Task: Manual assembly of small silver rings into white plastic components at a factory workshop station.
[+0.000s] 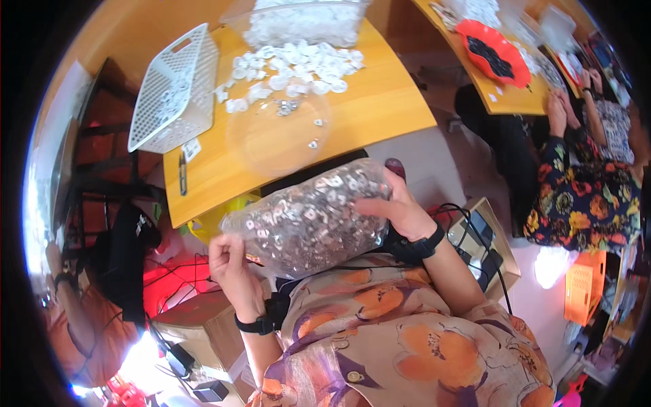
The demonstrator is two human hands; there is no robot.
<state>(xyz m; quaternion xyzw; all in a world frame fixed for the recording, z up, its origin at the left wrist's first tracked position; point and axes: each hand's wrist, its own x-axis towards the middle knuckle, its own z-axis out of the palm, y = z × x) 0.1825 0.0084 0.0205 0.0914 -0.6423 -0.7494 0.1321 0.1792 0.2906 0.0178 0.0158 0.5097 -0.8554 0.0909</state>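
Observation:
A clear plastic bag [319, 217] full of small metal pieces lies across my lap, in front of the table's near edge. My left hand [230, 258] pinches the bag's left end between thumb and fingers. Around the bag's right end my right hand [400, 210] is wrapped, its thumb on top of the plastic. On the table [393, 108] beyond the bag is a round clear plastic tray [251, 149]. A few small metal pieces [287, 107] sit at its far side. Behind them is a spread of white round plastic pieces [291, 64].
A white perforated basket [203, 88] stands on the table's left, near a black pen-like tool [182, 173]. At the back is a clear bin [305, 24] of white pieces. Rightward, co-workers sit at another table with a red dish [498, 57]. Cables [475, 230] hang beside an open box [505, 271].

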